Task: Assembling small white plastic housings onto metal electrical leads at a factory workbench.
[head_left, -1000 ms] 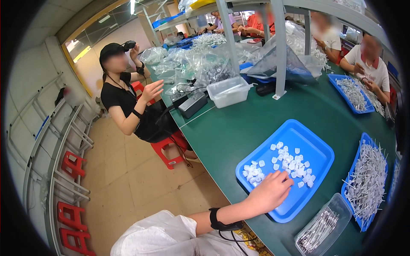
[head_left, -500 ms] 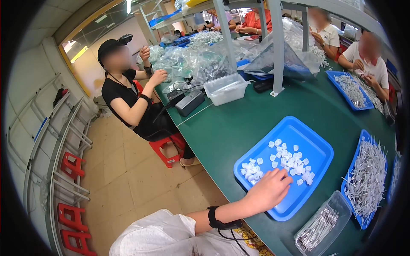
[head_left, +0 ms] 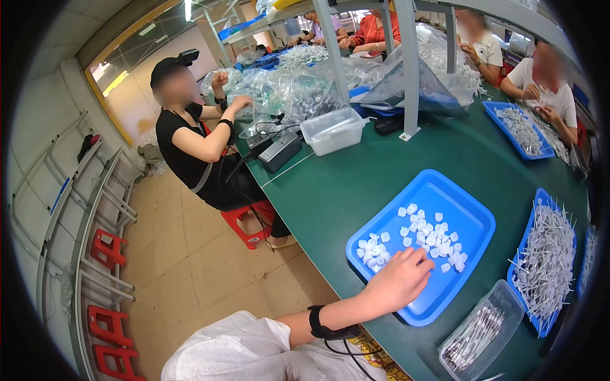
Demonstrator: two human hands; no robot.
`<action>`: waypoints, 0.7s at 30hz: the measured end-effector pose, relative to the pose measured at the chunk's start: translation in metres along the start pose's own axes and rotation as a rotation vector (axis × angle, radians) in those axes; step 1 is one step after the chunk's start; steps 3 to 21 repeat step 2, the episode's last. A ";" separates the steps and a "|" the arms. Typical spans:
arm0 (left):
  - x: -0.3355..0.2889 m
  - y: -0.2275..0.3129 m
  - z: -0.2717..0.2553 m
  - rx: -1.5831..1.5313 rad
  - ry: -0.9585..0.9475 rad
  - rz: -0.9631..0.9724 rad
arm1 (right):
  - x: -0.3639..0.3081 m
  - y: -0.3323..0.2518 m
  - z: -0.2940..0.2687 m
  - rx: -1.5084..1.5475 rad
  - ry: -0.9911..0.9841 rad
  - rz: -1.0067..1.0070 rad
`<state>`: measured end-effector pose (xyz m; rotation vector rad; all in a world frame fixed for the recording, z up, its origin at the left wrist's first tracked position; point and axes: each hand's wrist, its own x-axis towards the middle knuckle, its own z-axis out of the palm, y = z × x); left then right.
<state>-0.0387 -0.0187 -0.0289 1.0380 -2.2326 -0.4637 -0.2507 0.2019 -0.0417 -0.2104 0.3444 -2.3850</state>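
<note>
Left hand: the left hand (head_left: 400, 279) lies palm down inside the blue tray (head_left: 470, 219), fingers curled onto the small white caps (head_left: 419, 238); whether a cap is actually pinched under them cannot be told.
Right hand: not in view.
Step in hand: judged as picking caps from the heap at the fingertips.
Next move calls for: a fine pinch on a single cap, lifted clear of its neighbours without scattering them.
Caps: scattered over the tray's middle, just ahead of the fingers.
Beside the grip: a clear plastic box of thin metal pieces (head_left: 480, 330) to the right, near the table edge.
Further right: a second blue tray heaped with thin needle-like parts (head_left: 546, 260).
Well beyond the tray: an empty clear tub (head_left: 333, 130) and bulging clear plastic bags (head_left: 305, 95).
Labels: none legible.
</note>
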 end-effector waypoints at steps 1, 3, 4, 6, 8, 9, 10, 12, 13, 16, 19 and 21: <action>0.000 0.000 0.000 -0.002 -0.004 -0.001 | -0.001 0.001 0.002 -0.008 0.026 -0.009; 0.000 0.000 -0.001 -0.005 -0.007 -0.002 | 0.000 0.001 0.000 -0.026 0.001 -0.003; 0.000 0.000 -0.001 -0.005 -0.007 -0.002 | 0.000 0.001 0.000 -0.026 0.001 -0.003; 0.000 0.000 -0.001 -0.005 -0.007 -0.002 | 0.000 0.001 0.000 -0.026 0.001 -0.003; 0.000 0.000 -0.001 -0.005 -0.007 -0.002 | 0.000 0.001 0.000 -0.026 0.001 -0.003; 0.000 0.000 -0.001 -0.005 -0.007 -0.002 | 0.000 0.001 0.000 -0.026 0.001 -0.003; 0.000 0.000 -0.001 -0.005 -0.007 -0.002 | 0.000 0.001 0.000 -0.026 0.001 -0.003; 0.000 0.000 -0.001 -0.005 -0.007 -0.002 | 0.000 0.001 0.000 -0.026 0.001 -0.003; 0.000 0.000 -0.001 -0.005 -0.007 -0.002 | 0.000 0.001 0.000 -0.026 0.001 -0.003; 0.000 0.000 -0.001 -0.005 -0.007 -0.002 | 0.000 0.001 0.000 -0.026 0.001 -0.003; 0.000 0.000 -0.001 -0.005 -0.007 -0.002 | 0.000 0.001 0.000 -0.026 0.001 -0.003; 0.000 0.000 -0.001 -0.005 -0.007 -0.002 | 0.000 0.001 0.000 -0.026 0.001 -0.003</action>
